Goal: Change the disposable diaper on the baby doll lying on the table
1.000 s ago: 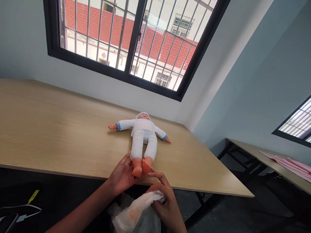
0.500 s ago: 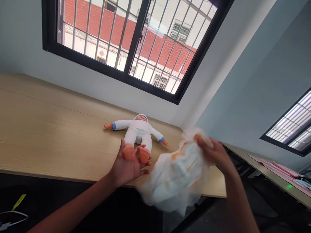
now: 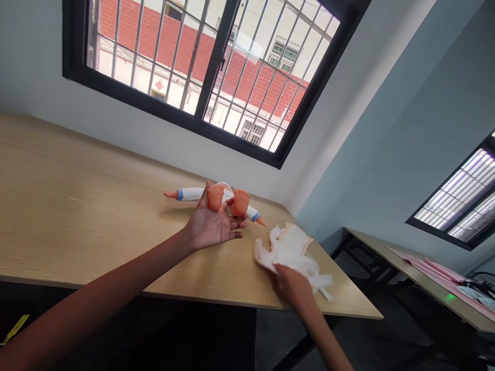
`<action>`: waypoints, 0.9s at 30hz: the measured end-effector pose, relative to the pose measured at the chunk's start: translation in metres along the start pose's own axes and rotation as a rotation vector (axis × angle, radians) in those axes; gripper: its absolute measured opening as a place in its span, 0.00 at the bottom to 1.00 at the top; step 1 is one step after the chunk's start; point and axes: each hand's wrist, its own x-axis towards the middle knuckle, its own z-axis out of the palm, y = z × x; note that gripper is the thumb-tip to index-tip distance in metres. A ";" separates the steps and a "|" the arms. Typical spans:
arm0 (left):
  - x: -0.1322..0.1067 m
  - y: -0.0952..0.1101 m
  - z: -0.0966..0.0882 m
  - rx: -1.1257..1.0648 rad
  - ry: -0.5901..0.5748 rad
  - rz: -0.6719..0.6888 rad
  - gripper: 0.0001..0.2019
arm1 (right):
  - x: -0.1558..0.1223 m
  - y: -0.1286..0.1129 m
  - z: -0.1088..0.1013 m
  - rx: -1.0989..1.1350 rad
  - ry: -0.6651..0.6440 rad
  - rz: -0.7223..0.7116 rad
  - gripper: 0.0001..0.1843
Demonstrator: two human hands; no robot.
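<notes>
A baby doll (image 3: 189,194) in white clothes with blue cuffs lies on its back on the long wooden table (image 3: 77,216). My left hand (image 3: 211,226) grips its ankles and holds the orange feet up, so the legs hide most of the body. My right hand (image 3: 291,283) is closed on a white diaper (image 3: 290,250) that rests on the table just right of the doll. One doll arm sticks out left, the other points towards the diaper.
A barred window (image 3: 201,67) runs along the wall behind the table. The table's right corner (image 3: 377,314) is close to the diaper. A second table (image 3: 406,260) with pink sheets stands at the far right, with a gap of floor between.
My left hand has lifted the doll's feet higher, folding the legs over its body. My right hand has brought the diaper down from the air onto the table beside the doll.
</notes>
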 end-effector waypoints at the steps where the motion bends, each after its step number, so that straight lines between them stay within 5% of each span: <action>1: 0.001 0.001 0.000 -0.006 -0.002 -0.011 0.37 | -0.003 -0.007 0.015 -0.018 -0.066 0.002 0.26; 4: 0.004 0.004 -0.001 -0.011 0.007 -0.025 0.36 | -0.009 -0.017 0.033 -0.040 -0.119 0.026 0.32; 11: 0.010 0.012 0.006 0.044 0.035 -0.016 0.30 | -0.012 -0.060 0.013 -0.050 -0.123 -0.005 0.30; 16: 0.026 0.028 0.015 0.080 0.026 -0.060 0.26 | -0.014 -0.124 0.008 0.213 -0.079 -0.317 0.35; 20: 0.038 0.038 0.018 0.087 0.049 -0.097 0.22 | -0.006 -0.152 0.005 0.442 -0.088 -0.594 0.38; 27: 0.038 0.041 0.017 0.114 0.072 -0.124 0.23 | -0.003 -0.171 -0.005 0.345 -0.126 -0.473 0.37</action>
